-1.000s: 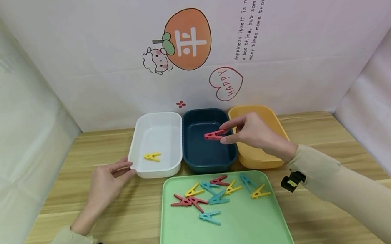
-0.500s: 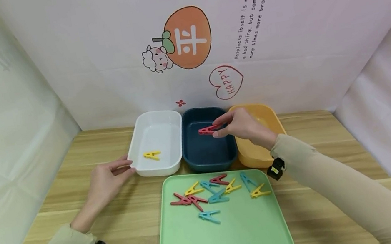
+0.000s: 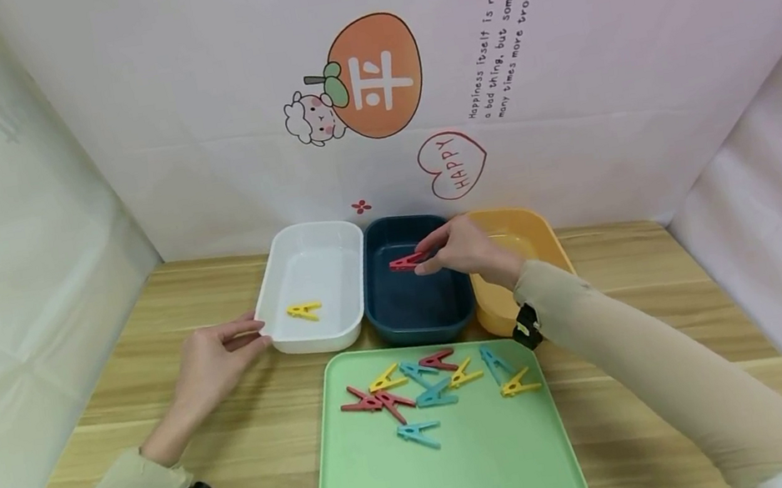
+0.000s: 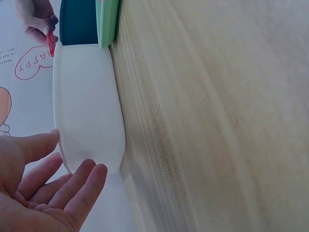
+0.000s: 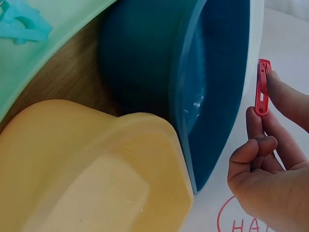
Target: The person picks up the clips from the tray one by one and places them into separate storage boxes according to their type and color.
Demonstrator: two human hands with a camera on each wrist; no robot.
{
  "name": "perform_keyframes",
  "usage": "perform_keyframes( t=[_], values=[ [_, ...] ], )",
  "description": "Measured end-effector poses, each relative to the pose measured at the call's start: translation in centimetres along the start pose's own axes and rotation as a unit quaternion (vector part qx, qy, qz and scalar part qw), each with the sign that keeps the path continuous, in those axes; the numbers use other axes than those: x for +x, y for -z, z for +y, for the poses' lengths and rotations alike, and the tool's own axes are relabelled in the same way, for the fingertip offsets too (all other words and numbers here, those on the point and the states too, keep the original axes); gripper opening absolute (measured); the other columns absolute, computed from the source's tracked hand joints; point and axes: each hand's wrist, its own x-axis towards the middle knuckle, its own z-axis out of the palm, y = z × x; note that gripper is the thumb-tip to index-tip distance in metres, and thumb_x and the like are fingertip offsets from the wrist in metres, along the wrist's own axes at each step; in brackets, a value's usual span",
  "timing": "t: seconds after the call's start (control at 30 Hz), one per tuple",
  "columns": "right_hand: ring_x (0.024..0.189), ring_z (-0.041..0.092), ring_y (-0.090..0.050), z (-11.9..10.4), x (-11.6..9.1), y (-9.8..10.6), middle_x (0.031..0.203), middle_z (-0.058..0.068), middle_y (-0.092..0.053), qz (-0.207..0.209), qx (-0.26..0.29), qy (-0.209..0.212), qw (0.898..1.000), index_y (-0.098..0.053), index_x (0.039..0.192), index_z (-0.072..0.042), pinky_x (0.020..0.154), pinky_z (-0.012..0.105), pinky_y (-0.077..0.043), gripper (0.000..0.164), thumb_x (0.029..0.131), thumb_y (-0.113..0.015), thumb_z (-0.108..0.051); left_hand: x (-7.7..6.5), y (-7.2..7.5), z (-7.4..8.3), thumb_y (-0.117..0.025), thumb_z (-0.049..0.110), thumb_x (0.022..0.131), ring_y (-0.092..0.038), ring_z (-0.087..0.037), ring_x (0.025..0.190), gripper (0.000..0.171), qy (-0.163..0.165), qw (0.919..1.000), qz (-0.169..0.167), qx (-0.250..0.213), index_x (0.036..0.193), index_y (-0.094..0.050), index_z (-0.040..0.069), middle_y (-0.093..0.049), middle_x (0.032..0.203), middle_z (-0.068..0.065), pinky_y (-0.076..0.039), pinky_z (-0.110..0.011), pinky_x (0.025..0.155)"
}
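red clothespin (image 3: pixel 403 263) is being held above the dark blue bin (image 3: pixel 418 299), the right hand (image 3: pixel 466 250) pinching it between thumb and fingers. the left hand (image 3: pixel 215 363) is touching the outer edge of the white bin (image 3: pixel 319 267), its fingers loosely spread. a yellow clothespin (image 3: pixel 305 312) is lying inside that white bin. the orange bin (image 3: pixel 534 235) is standing beside the dark blue one. more clothespins (image 3: pixel 428 399), red, yellow and blue, are lying on the green tray (image 3: pixel 449 480), which is resting on the bench (image 3: pixel 245 485).
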Motion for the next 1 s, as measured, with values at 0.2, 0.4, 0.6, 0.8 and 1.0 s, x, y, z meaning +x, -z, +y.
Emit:
perform_keyframes(
  t=[0.2,0.4,0.6,0.8,1.0],
  values=[
    [0.108,0.033,-0.052,-0.3,0.7,-0.7,0.122,0.015,-0.069,-0.008,-0.011,0.012,1.0,-0.08,0.116,-0.004,0.093,0.045,-0.049,0.03,0.089,-0.088,-0.014,0.0,0.1,0.0,-0.079,0.009,0.096,-0.074,-0.039,0.105,0.028,-0.004,1.0,0.002,0.002,0.118,-0.076,-0.008,-0.063,0.138,-0.025,-0.064,-0.03,0.078],
    [0.111,0.033,-0.051,-0.2,1.3,-1.4,0.122,0.014,-0.068,-0.019,-0.007,-0.004,1.0,-0.079,0.117,-0.004,0.099,0.048,-0.047,0.028,0.091,-0.086,-0.012,0.0,0.0,0.0,-0.08,0.009,0.095,-0.075,-0.038,0.104,0.028,-0.01,0.9999,0.004,0.001,0.117,-0.076,-0.007,-0.064,0.137,-0.025,-0.063,-0.03,0.079],
    [0.115,0.034,-0.05,-0.2,1.6,-1.8,0.126,0.015,-0.066,-0.025,-0.011,-0.018,0.999,-0.079,0.119,-0.003,0.105,0.051,-0.047,0.03,0.091,-0.085,-0.011,-0.1,-0.1,0.1,-0.081,0.009,0.095,-0.074,-0.04,0.104,0.027,-0.009,0.9999,0.007,-0.006,0.116,-0.077,-0.008,-0.064,0.136,-0.026,-0.063,-0.028,0.078],
    [0.113,0.033,-0.053,0.3,2.1,-2.4,0.124,0.014,-0.067,-0.027,-0.029,-0.043,0.998,-0.079,0.117,-0.004,0.106,0.05,-0.049,0.028,0.091,-0.085,-0.01,0.0,-0.2,0.1,-0.081,0.011,0.095,-0.075,-0.039,0.104,0.028,-0.01,0.9999,0.005,-0.004,0.116,-0.077,-0.007,-0.064,0.137,-0.026,-0.063,-0.028,0.078],
    [0.113,0.033,-0.056,0.5,2.4,-3.1,0.128,0.016,-0.067,-0.034,-0.04,-0.047,0.998,-0.078,0.119,-0.002,0.107,0.049,-0.05,0.031,0.09,-0.086,-0.007,0.0,-0.1,-0.1,-0.08,0.009,0.095,-0.075,-0.038,0.104,0.028,-0.006,0.9999,0.004,-0.008,0.117,-0.076,-0.008,-0.064,0.137,-0.026,-0.063,-0.028,0.078]
  ],
)
